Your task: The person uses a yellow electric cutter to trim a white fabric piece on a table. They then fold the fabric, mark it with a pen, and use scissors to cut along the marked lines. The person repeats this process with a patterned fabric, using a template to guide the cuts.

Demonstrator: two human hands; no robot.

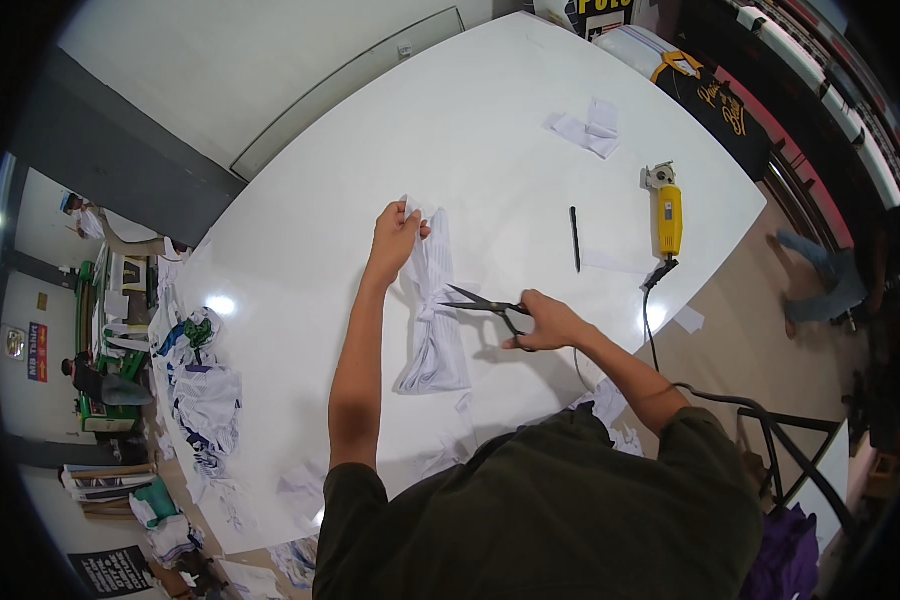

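A bundle of white fabric [436, 352], tied round its middle with a strip, lies on the white table. My left hand [400, 238] pinches the upper end of the white cloth, fingers closed on it. In my right hand [546, 322] is a pair of black scissors [490, 305], with fingers through the handles. The blades are spread apart and point left, their tips beside the tied middle of the bundle. Whether they touch the cloth I cannot tell.
On the white table [340, 150], a black pen [575, 240] and a yellow electric rotary cutter [669, 215] with a dark cord lie to the right. Folded white pieces [592, 130] are farther back. Crumpled fabric scraps [205, 400] cover the left edge. Other people are in the background.
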